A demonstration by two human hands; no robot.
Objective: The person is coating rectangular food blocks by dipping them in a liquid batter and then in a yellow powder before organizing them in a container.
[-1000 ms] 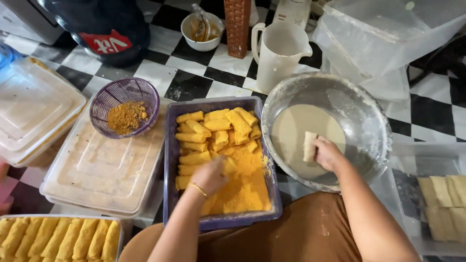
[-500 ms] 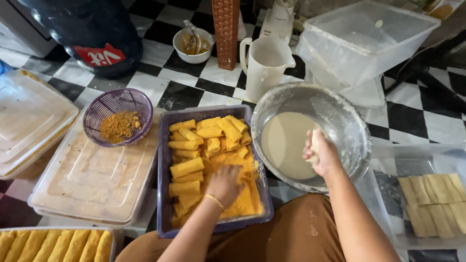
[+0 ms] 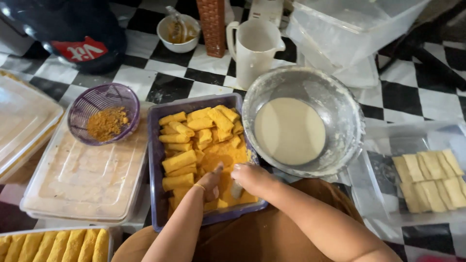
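Right hand [image 3: 252, 178] has left the metal bowl [image 3: 349, 116] of pale batter [image 3: 290, 131] and now sits over the near end of the purple tray [image 3: 154, 160], its fingers curled loosely around a small pale roll [image 3: 236, 189] that shows between thumb and fingers, wet from the batter and not yet yellow. A second ago that same hand was in the bowl with the piece; half a second ago it was lifting out over the rim. Left hand [image 3: 211, 183], gold bracelet at the wrist, has stayed in the tray the whole while and is now pressed close against the right one, fingers bent down into the loose orange crumbs [image 3: 228, 157]; whether it pinches anything I cannot tell, since the knuckles hide the fingertips. So the dipped piece has crossed from batter to crumbs (the bowl now holds batter alone), and both hands meet over it at the tray's near right corner. Coated yellow rolls [image 3: 182, 161] lie stacked along the tray's left side and far end. Off to the right, a clear tub [image 3: 378, 194] holds uncoated pale pieces [image 3: 429, 179]; to the left sit a purple basket [image 3: 103, 114] of crumbs on a lidded clear box [image 3: 73, 194], and more coated rolls fill a container [image 3: 53, 245] at the bottom left.
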